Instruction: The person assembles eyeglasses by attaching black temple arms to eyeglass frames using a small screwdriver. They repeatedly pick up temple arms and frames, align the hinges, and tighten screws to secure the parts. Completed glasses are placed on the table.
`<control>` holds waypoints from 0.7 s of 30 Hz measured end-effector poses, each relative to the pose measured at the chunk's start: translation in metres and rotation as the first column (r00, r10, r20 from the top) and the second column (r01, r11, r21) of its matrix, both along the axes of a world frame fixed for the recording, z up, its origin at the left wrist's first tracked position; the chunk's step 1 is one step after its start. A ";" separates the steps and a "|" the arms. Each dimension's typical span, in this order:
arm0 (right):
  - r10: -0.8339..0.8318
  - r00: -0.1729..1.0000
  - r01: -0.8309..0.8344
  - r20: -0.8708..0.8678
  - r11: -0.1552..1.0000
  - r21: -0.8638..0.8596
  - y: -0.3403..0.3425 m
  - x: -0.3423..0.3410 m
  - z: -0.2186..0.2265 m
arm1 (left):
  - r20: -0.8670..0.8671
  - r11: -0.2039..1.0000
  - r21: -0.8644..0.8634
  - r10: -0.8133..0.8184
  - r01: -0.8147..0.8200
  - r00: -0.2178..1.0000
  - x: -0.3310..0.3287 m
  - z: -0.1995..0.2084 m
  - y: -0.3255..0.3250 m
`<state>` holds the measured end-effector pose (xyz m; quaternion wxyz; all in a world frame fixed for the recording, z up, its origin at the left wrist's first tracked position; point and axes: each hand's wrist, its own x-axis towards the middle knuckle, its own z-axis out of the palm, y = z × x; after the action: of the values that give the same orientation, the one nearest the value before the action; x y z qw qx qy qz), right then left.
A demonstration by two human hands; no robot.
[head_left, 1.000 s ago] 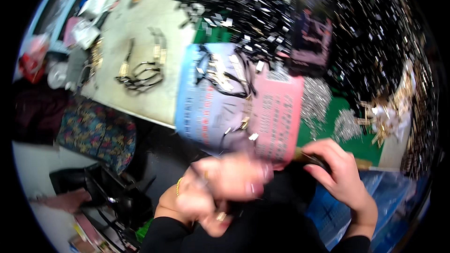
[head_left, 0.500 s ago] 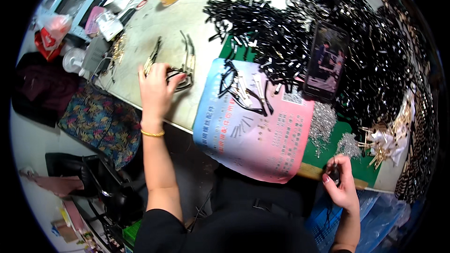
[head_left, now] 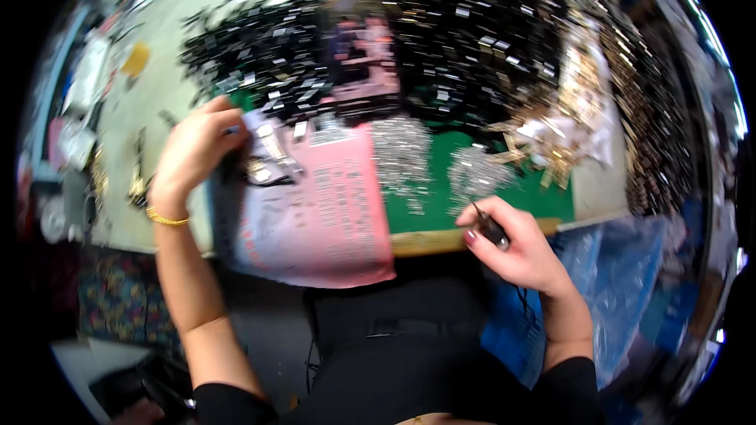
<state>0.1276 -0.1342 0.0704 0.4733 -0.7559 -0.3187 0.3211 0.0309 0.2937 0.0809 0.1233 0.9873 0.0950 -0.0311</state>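
My left hand (head_left: 197, 142), a yellow bracelet at its wrist, is over the left edge of a blue-and-pink printed mat (head_left: 315, 212). Motion smears its bent fingers, so I cannot see whether they hold anything. Right beside them on the mat lie black eyeglass frames with pale temple tips (head_left: 274, 159), partly hidden by the hand. At the table's front edge, my right hand (head_left: 520, 252) is closed around a small dark tool (head_left: 491, 230) with a thin tip; a black cord hangs below that hand. Close by are two heaps of tiny silvery parts (head_left: 402, 153).
A large pile of black eyeglass temples (head_left: 472, 39) covers the back, with a lit phone (head_left: 362, 55) on it. Gold-coloured pieces (head_left: 563, 153) lie on white wrapping at right. Another temple-like piece (head_left: 137, 177) lies at left. Blue plastic (head_left: 614, 291) hangs below the right edge.
The view has turned to the right. My left hand has moved from the glasses on the bare table to the mat's left side. The right hand still grips the dark tool.
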 end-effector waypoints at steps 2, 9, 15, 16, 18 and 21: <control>-0.108 0.988 0.115 0.108 0.992 -0.054 -0.017 0.015 0.006 | -0.073 0.990 -0.125 -0.082 0.072 0.994 0.016 -0.002 0.007; -0.108 0.640 0.296 0.760 0.948 -0.115 -0.013 0.051 0.009 | -0.111 0.941 -0.334 -0.090 0.048 0.990 0.017 -0.002 0.017; 0.165 0.391 0.314 0.906 0.901 -0.300 0.048 0.070 -0.006 | -0.060 0.939 -0.325 -0.141 0.114 0.988 0.016 0.002 0.015; 0.187 0.374 0.351 0.908 0.878 -0.325 0.055 0.073 -0.011 | -0.065 0.970 -0.215 -0.128 0.111 0.990 0.015 0.010 0.011; 0.205 0.381 0.406 0.902 0.839 -0.362 0.069 0.074 -0.013 | -0.012 0.979 -0.194 -0.058 0.055 0.998 0.006 0.004 0.017; 0.160 0.442 0.380 0.883 0.858 -0.346 0.066 0.073 -0.008 | 0.218 0.999 0.041 0.010 -0.019 0.976 -0.011 0.001 -0.003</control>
<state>0.2011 -0.0679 0.0624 0.0429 -0.9233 -0.3717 -0.0863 0.0195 0.2910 0.0816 0.1122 0.9865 0.0887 0.0802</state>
